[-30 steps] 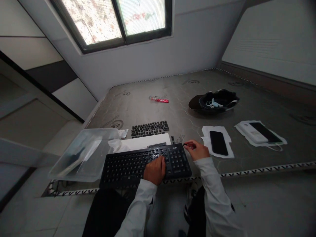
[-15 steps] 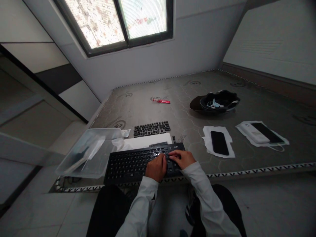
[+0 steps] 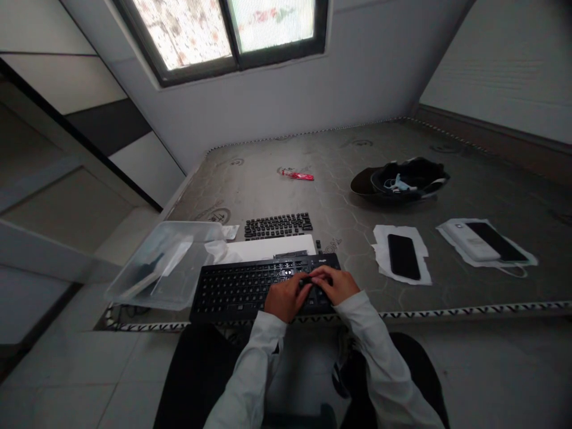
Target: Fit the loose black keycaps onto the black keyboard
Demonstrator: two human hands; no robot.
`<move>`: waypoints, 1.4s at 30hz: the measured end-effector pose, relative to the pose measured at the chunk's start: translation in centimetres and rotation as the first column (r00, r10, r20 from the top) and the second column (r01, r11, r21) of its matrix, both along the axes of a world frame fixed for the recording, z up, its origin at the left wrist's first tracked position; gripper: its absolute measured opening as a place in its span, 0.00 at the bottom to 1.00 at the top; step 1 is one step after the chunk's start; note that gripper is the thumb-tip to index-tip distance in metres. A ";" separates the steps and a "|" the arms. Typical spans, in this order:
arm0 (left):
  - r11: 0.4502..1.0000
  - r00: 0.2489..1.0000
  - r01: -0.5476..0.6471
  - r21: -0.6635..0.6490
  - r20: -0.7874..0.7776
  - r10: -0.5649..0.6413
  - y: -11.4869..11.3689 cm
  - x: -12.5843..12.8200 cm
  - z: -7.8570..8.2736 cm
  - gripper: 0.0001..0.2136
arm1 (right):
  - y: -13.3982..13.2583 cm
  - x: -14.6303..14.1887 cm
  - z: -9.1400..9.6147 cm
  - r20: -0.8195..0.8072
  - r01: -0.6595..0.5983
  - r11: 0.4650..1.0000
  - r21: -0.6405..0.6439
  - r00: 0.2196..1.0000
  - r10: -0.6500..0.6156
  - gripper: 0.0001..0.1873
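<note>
Wears loose, creased, grey-white long sleeves (image 3: 243,381), with a small dark patch (image 3: 276,347) near the left cuff (image 3: 268,326), and plain black trousers (image 3: 192,369), leaving left hand (image 3: 283,300) and right hand (image 3: 338,286) bare.

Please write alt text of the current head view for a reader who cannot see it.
A person's left hand and right hand are close together over the right side of a black keyboard. Beyond it lie rows of loose keycaps; a clear plastic box is at left, a phone and brimmed hat at right.
</note>
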State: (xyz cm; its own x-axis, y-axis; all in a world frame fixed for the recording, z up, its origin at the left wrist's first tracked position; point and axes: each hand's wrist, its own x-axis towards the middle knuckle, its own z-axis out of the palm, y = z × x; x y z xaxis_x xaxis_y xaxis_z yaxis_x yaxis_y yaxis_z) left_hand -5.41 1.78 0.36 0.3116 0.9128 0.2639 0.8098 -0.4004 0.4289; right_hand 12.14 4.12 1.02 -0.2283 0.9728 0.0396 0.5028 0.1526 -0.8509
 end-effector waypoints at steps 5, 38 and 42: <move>1.000 1.000 0.006 -0.022 -0.002 -0.006 0.0 0.0 0.1 0.14 | 0.2 0.5 -0.1 0.071 -0.064 0.995 0.080 0.996 0.059 0.08; 0.997 0.994 -0.076 0.030 0.085 0.073 -0.1 -0.1 0.0 0.14 | 0.3 1.2 -0.9 0.366 -0.208 0.920 0.333 0.927 0.077 0.09; 0.996 0.994 -0.084 0.029 0.071 0.082 0.0 0.0 0.0 0.13 | 0.1 1.1 -0.6 0.375 -0.222 0.918 0.328 0.923 0.089 0.09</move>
